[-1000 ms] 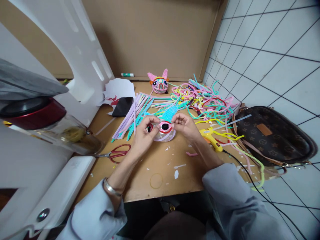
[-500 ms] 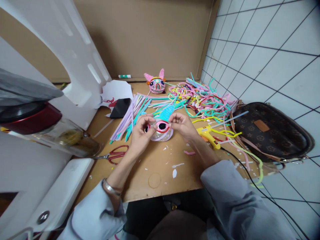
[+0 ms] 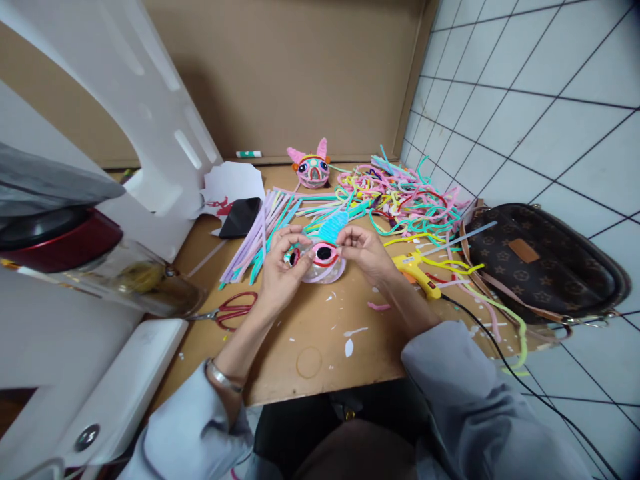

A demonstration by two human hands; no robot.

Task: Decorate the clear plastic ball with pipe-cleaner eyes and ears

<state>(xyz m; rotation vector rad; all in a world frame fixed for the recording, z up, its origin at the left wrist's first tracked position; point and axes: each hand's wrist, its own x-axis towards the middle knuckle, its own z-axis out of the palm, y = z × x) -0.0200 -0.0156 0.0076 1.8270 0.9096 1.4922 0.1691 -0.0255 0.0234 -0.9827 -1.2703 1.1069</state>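
Observation:
A clear round craft figure [image 3: 320, 272] is between my hands over the middle of the table. It has black eyes ringed in pink and red and a bright blue tuft on top. My left hand [image 3: 287, 261] grips its left side, the thumb close to the big eye. The fingers of my right hand [image 3: 364, 252] are pinched at that eye's right corner. Behind stands a similar figure [image 3: 313, 172] with pink ears. A yellow glue gun [image 3: 419, 273] lies just right of my right hand.
Loose pipe cleaners [image 3: 410, 200] are heaped at the back right, straight ones [image 3: 250, 240] at the left. Red-handled scissors [image 3: 235, 311], a black phone [image 3: 240, 218] and a glass jug [image 3: 150, 287] are on the left. A brown bag [image 3: 545, 260] sits right, near the black cord.
My left hand has shifted slightly on the figure, and more of the left eye, with some teal around it, now shows. My right hand has hardly moved.

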